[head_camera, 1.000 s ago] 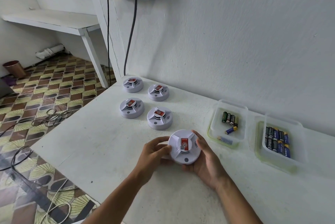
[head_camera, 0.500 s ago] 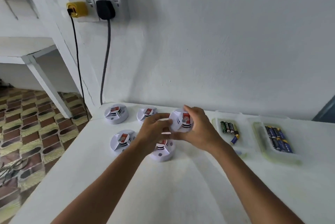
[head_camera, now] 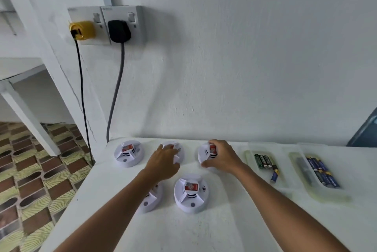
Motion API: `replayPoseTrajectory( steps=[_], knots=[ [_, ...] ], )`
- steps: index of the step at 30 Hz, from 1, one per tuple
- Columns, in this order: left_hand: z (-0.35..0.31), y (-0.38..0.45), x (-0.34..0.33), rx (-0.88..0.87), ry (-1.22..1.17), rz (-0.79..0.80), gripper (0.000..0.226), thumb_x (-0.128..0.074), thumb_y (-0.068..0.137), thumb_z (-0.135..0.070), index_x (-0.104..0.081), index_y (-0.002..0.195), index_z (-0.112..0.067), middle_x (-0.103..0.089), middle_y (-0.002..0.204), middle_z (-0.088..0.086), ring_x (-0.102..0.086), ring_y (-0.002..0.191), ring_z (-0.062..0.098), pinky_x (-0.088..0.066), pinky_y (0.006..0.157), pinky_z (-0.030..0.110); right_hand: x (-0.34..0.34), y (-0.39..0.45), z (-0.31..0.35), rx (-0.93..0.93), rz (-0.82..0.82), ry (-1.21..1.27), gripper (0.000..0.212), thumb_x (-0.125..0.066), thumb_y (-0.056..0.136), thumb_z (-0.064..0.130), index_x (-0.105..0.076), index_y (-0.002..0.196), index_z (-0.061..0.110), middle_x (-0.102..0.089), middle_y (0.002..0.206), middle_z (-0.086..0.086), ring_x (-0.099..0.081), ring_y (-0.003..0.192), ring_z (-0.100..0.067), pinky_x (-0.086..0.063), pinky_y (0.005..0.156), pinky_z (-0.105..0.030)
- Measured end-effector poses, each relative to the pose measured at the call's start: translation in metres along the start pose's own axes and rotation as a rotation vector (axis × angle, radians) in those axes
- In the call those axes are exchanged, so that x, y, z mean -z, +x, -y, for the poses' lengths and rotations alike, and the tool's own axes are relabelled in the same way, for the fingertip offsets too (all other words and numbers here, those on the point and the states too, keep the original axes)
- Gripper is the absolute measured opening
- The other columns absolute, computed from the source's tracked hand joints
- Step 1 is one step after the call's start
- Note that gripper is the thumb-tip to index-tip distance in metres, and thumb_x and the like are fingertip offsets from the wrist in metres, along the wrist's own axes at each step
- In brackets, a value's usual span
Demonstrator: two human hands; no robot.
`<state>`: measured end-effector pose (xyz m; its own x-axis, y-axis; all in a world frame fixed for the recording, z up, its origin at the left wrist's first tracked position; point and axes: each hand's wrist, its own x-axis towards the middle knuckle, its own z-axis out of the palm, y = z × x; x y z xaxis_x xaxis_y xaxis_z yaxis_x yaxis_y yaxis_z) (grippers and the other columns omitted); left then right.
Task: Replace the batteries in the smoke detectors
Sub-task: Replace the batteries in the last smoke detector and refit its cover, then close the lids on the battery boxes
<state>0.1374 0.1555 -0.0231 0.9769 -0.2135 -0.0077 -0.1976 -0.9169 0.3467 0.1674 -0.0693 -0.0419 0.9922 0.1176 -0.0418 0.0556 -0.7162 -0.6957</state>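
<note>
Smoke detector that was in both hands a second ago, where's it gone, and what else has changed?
The right hand has carried the smoke detector away from the near edge to the back row by the wall and still grips it. The left hand has let go and rests on the neighbouring detector. The battery trays stay put.

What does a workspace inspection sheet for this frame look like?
Surface: white table, set against a white wall.
Job's things: five smoke detectors; back-right detector under the right hand, back-middle detector under the left hand, front detector free. Green batteries in the near tray; blue batteries in the far tray.
Clutter: nothing seen.
Hands: right hand grips the back-right detector; left hand rests over the back-middle one, its fingers relaxed.
Cables: yellow plug and black plug in wall sockets, leads hanging down past the table's edge.
Surroundings: patterned tile floor.
</note>
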Motion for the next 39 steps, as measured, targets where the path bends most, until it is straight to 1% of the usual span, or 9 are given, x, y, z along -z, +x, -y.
replayPoseTrajectory(
  steps=[6, 11, 15, 19, 23, 27, 33, 36, 39],
  knots=[
    [0.008, 0.002, -0.001, -0.022, -0.004, -0.003, 0.046, -0.062, 0.086, -0.021, -0.057, 0.13, -0.009, -0.045, 0.144, 0.005, -0.051, 0.119, 0.032, -0.046, 0.099, 0.041, -0.008, 0.012, -0.003, -0.056, 0.003, -0.041, 0.088, -0.084, 0.058, 0.042, -0.045, 0.136, 0.024, -0.045, 0.129, 0.001, -0.044, 0.123, -0.019, -0.043, 0.099, -0.035],
    [0.021, 0.003, 0.006, 0.067, 0.03, -0.022, 0.048, -0.062, 0.086, -0.031, -0.057, 0.131, -0.015, -0.047, 0.144, 0.003, -0.047, 0.125, 0.028, -0.042, 0.104, 0.044, -0.014, 0.015, 0.02, -0.017, 0.044, -0.125, 0.093, -0.076, 0.071, 0.054, -0.032, 0.146, 0.021, -0.02, 0.155, -0.01, -0.013, 0.145, -0.029, -0.031, 0.111, -0.045],
    [-0.014, 0.005, 0.013, -0.003, -0.041, -0.104, 0.046, -0.062, 0.087, -0.026, -0.057, 0.131, -0.014, -0.054, 0.139, 0.006, -0.046, 0.13, 0.026, -0.035, 0.109, 0.037, 0.017, -0.009, 0.031, 0.077, -0.155, 0.041, 0.049, -0.066, 0.087, 0.031, -0.054, 0.131, 0.012, -0.051, 0.134, -0.005, -0.049, 0.124, -0.019, -0.039, 0.095, -0.023],
    [-0.081, 0.012, 0.006, -0.046, -0.303, -0.118, 0.025, -0.065, 0.083, -0.019, -0.069, 0.107, -0.014, -0.071, 0.105, 0.003, -0.065, 0.093, 0.019, -0.045, 0.084, 0.025, 0.067, -0.052, 0.01, 0.098, -0.328, 0.06, 0.022, -0.062, 0.086, 0.013, -0.067, 0.108, 0.012, -0.069, 0.105, -0.002, -0.064, 0.098, -0.017, -0.051, 0.087, -0.032],
    [-0.138, 0.018, -0.029, 0.133, -0.633, 0.073, 0.012, -0.067, 0.085, -0.025, -0.066, 0.094, -0.016, -0.069, 0.083, 0.004, -0.063, 0.07, 0.019, -0.057, 0.07, 0.042, 0.109, -0.088, -0.027, 0.064, -0.297, -0.098, 0.027, -0.055, 0.088, 0.007, -0.066, 0.111, 0.013, -0.066, 0.111, -0.004, -0.062, 0.103, -0.02, -0.051, 0.09, -0.036],
    [-0.187, 0.019, -0.051, 0.278, -0.767, 0.011, 0.032, -0.07, 0.084, -0.036, -0.061, 0.101, -0.012, -0.068, 0.085, 0.005, -0.069, 0.073, 0.025, -0.057, 0.048, 0.034, 0.129, -0.108, -0.058, 0.108, -0.224, -0.205, 0.034, -0.054, 0.088, 0.007, -0.061, 0.121, 0.014, -0.059, 0.121, -0.001, -0.059, 0.106, -0.015, -0.047, 0.089, -0.024],
    [-0.225, 0.028, -0.067, 0.371, -0.756, 0.013, 0.023, -0.06, 0.077, 0.001, -0.061, 0.1, 0.003, -0.062, 0.097, 0.024, -0.07, 0.068, 0.038, -0.058, 0.052, 0.051, 0.147, -0.115, -0.09, 0.124, -0.3, -0.075, 0.033, -0.055, 0.089, 0.007, -0.062, 0.121, 0.01, -0.06, 0.121, -0.003, -0.058, 0.106, -0.015, -0.046, 0.091, -0.022],
    [-0.229, 0.025, -0.063, 0.365, -0.791, -0.039, 0.014, -0.057, 0.08, 0.004, -0.061, 0.093, 0.001, -0.062, 0.092, 0.02, -0.07, 0.07, 0.036, -0.059, 0.051, 0.048, 0.153, -0.119, -0.092, 0.119, -0.355, 0.0, 0.036, -0.058, 0.089, 0.008, -0.059, 0.124, 0.007, -0.059, 0.124, -0.006, -0.058, 0.113, -0.019, -0.048, 0.097, -0.033],
    [-0.233, 0.022, -0.049, 0.336, -0.861, -0.117, 0.013, -0.058, 0.084, 0.002, -0.063, 0.096, -0.001, -0.066, 0.087, 0.017, -0.071, 0.072, 0.031, -0.058, 0.046, 0.041, 0.167, -0.113, -0.085, 0.015, -0.326, 0.037, 0.047, -0.058, 0.092, 0.025, -0.05, 0.135, 0.008, -0.056, 0.131, -0.008, -0.054, 0.119, -0.022, -0.047, 0.096, -0.037]
  ],
)
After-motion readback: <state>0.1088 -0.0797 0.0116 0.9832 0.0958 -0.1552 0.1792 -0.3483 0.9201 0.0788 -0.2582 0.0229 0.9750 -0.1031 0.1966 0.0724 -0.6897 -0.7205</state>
